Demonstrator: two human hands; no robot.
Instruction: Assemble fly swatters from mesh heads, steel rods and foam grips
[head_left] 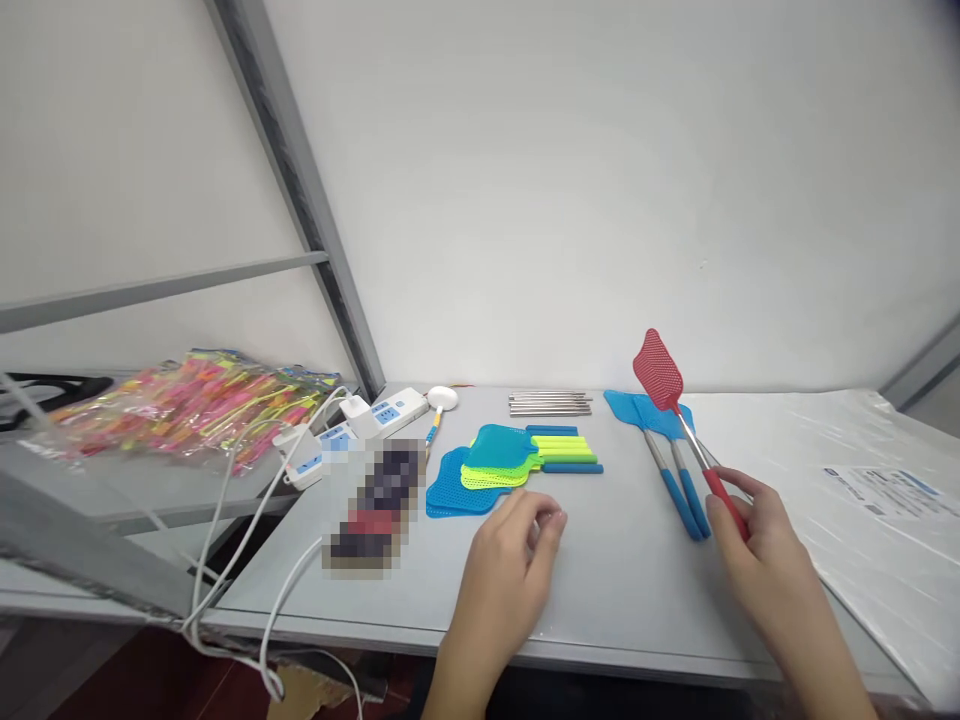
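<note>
A red fly swatter (658, 370) with a metal shaft and red grip is held by its grip in my right hand (757, 530), its mesh head raised. Just left of it, two blue fly swatters (675, 480) with metal shafts lie on the table. My left hand (510, 560) rests near the front of the table, fingers curled towards the thumb, with nothing visible in it. Beyond that hand lie stacked loose swatter heads, blue (461, 490) and yellow-green (480, 478). Beside them are yellow-green grip tubes (566, 448) and blue grip tubes (574, 468).
Several metal rods (550, 403) lie near the wall. White power strips (401, 410) and a white round-headed device (442, 399) stand at left, near a pixelated object (375, 510). White cables (262, 500) hang over the edge. Bagged colourful items (217, 410) lie far left, white wrapping (840, 560) at right.
</note>
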